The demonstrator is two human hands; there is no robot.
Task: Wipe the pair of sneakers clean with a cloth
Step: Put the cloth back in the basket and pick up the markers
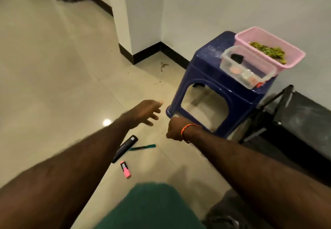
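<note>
Blue stool (206,71) holding pink basket (293,56) and clear container (231,67), pink highlighter (125,169) and green pen (143,147) on floor
</note>
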